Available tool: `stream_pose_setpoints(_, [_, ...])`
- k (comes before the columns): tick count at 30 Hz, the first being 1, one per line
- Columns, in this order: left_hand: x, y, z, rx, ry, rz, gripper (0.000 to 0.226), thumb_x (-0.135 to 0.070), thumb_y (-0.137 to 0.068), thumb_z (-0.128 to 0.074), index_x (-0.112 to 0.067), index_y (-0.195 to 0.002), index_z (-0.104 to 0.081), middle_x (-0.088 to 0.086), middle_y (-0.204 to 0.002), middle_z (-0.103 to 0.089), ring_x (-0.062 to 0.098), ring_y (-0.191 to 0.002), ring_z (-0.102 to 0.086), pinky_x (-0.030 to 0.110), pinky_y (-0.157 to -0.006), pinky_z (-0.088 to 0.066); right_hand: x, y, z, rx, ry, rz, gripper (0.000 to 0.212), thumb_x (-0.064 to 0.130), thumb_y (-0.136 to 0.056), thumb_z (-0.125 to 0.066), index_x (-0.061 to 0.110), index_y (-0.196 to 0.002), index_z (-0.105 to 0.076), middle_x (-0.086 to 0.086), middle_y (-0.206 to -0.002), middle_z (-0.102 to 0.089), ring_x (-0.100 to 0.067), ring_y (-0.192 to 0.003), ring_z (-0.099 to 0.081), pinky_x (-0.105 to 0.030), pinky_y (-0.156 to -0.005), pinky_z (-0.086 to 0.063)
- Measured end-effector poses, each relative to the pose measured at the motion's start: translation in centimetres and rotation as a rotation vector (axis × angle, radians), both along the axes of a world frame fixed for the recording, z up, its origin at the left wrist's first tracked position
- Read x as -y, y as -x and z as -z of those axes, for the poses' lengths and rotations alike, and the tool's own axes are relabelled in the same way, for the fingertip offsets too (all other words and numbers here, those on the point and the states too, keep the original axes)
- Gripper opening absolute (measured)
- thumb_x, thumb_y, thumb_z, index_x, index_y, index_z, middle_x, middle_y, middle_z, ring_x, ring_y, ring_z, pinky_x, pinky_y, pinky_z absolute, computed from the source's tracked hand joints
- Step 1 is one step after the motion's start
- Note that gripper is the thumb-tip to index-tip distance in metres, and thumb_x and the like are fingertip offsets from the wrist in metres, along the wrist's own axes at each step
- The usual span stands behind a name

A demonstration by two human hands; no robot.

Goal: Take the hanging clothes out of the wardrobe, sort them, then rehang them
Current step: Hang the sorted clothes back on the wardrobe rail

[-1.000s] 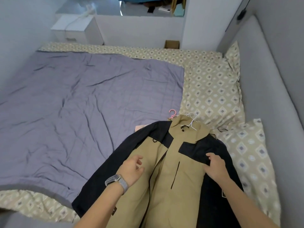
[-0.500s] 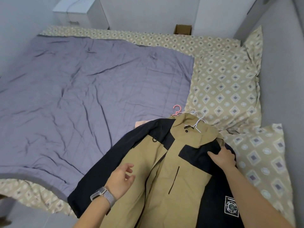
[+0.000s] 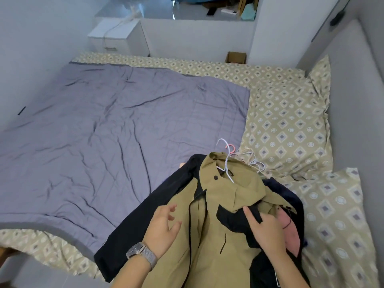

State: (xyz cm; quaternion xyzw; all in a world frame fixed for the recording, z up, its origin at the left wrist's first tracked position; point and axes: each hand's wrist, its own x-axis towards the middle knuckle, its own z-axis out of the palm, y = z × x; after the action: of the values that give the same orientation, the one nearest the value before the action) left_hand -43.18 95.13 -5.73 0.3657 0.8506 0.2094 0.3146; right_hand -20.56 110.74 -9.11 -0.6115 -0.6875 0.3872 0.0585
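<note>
The khaki-and-navy hooded jacket (image 3: 209,235) lies open-fronted on the bed's near corner atop other hangered clothes, apparently for sorting: the right hand (image 3: 268,229) pinches its navy chest panel, lifting it, while the left hand (image 3: 164,229) hovers with loosely spread fingers.

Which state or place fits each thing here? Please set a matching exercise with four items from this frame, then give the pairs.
Things:
1. jacket
2. quilt
3. cardboard box
4. watch

Places or states:
A. on the floor past the far edge of the bed
B. spread flat over the left of the bed
C. strapped on the left wrist
D. tan and black, on a hanger, with the right hand lifting its shoulder

Pairs: 1-D, 2-B, 3-A, 4-C
</note>
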Motion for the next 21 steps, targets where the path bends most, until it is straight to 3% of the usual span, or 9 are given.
stream_pose_setpoints(3, [-0.3, 1.2, -2.3, -0.112, -0.221, -0.034, 0.057, -0.025, -0.087, -0.063, -0.021, -0.138, -0.038, -0.009, -0.129, -0.038, 0.005, -0.117, -0.042, 0.023, -0.1, -0.039, 1.8, -1.4, -2.7, -0.082, 0.0, -0.041, 0.047, 0.042, -0.085, -0.064, 0.022, -0.044, -0.053, 0.005, -0.044, -0.055, -0.012, -0.051, -0.056, -0.031, -0.056, -0.045])
stream_pose_setpoints(6, [-0.4, 2.9, -4.8, -0.259, -0.321, 0.06, 0.071, -0.048, -0.081, -0.059, -0.028, -0.143, -0.031, -0.009, -0.142, -0.033, 0.007, -0.128, -0.03, 0.032, -0.107, -0.03, 3.7, -2.7, -6.0, -0.173, 0.041, -0.083, 0.039, 0.035, -0.082, -0.069, 0.01, -0.053, -0.064, -0.003, -0.052, -0.061, -0.005, -0.051, -0.055, -0.023, -0.059, -0.046])
stream_pose_setpoints(8, [-0.1, 3.6, -6.6, -0.318, -0.327, 0.148, 0.08, -0.064, -0.072, -0.048, -0.037, -0.144, -0.025, -0.015, -0.146, -0.027, 0.007, -0.134, -0.023, 0.037, -0.107, -0.024, 5.0, -2.9, -8.5, -0.257, 0.005, -0.14, 0.041, 0.023, -0.081, -0.073, 0.021, -0.042, -0.058, 0.006, -0.043, -0.054, 0.001, -0.045, -0.05, -0.012, -0.05, -0.036])
stream_pose_setpoints(10, [0.7, 3.9, -8.2, -0.319, -0.282, 0.214, 0.076, -0.069, -0.069, -0.045, -0.044, -0.139, -0.026, -0.026, -0.138, -0.028, 0.0, -0.133, -0.019, 0.038, -0.107, -0.016, 6.7, -2.5, -11.0, -0.299, 0.001, -0.212, 0.052, 0.037, -0.077, -0.074, 0.029, -0.037, -0.041, 0.012, -0.037, -0.037, 0.0, -0.04, -0.038, -0.014, -0.046, -0.025])
stream_pose_setpoints(11, [1.5, 4.2, -8.8, -0.302, -0.266, 0.229, 0.065, -0.069, -0.069, -0.045, -0.047, -0.129, -0.036, -0.03, -0.128, -0.036, -0.002, -0.127, -0.028, 0.038, -0.106, -0.015, 7.7, -2.2, -11.8, -0.31, -0.028, -0.244, 0.055, 0.053, -0.072, -0.071, 0.026, -0.04, -0.034, 0.012, -0.04, -0.031, -0.001, -0.042, -0.031, -0.017, -0.047, -0.021])
stream_pose_setpoints(13, [3.9, 4.8, -9.7, -0.307, -0.252, 0.241, 0.037, -0.073, -0.067, -0.039, -0.044, -0.088, -0.049, -0.026, -0.089, -0.056, 0.0, -0.094, -0.051, 0.035, -0.096, -0.027, 9.4, -1.4, -12.8, -0.277, -0.065, -0.301, 0.065, 0.076, -0.062, -0.059, 0.021, -0.046, -0.03, 0.01, -0.045, -0.026, -0.004, -0.045, -0.025, -0.023, -0.047, -0.019])
stream_pose_setpoints(15, [7.5, 5.6, -10.2, -0.267, -0.315, 0.186, 0.044, -0.077, -0.065, -0.038, -0.033, -0.063, -0.041, -0.011, -0.058, -0.05, 0.006, -0.063, -0.049, 0.033, -0.071, -0.038, 11.2, 0.0, -13.5, -0.228, -0.11, -0.381, 0.072, 0.087, -0.054, -0.055, 0.019, -0.047, -0.034, 0.009, -0.044, -0.028, -0.005, -0.044, -0.028, -0.024, -0.047, -0.021])
stream_pose_setpoints(17, [11.8, 6.5, -10.7, -0.226, -0.367, 0.016, 0.055, -0.077, -0.062, -0.043, -0.022, -0.055, -0.037, -0.004, -0.048, -0.043, 0.014, -0.052, -0.044, 0.035, -0.056, -0.038, 13.5, 2.0, -14.7, -0.191, -0.173, -0.464, 0.061, 0.08, -0.057, -0.056, 0.021, -0.048, -0.044, 0.008, -0.042, -0.034, -0.006, -0.044, -0.033, -0.025, -0.048, -0.025])
stream_pose_setpoints(21, [21.3, 8.4, -15.0, -0.34, -0.361, -0.352, 0.065, -0.074, -0.057, -0.053, -0.014, -0.049, -0.029, -0.001, -0.045, -0.028, 0.019, -0.048, -0.027, 0.031, -0.047, -0.023, 19.3, 7.7, -19.3, -0.237, -0.341, -0.633, 0.033, 0.056, -0.067, -0.075, 0.031, -0.057, -0.056, 0.015, -0.045, -0.048, -0.004, -0.048, -0.045, -0.02, -0.049, -0.032])
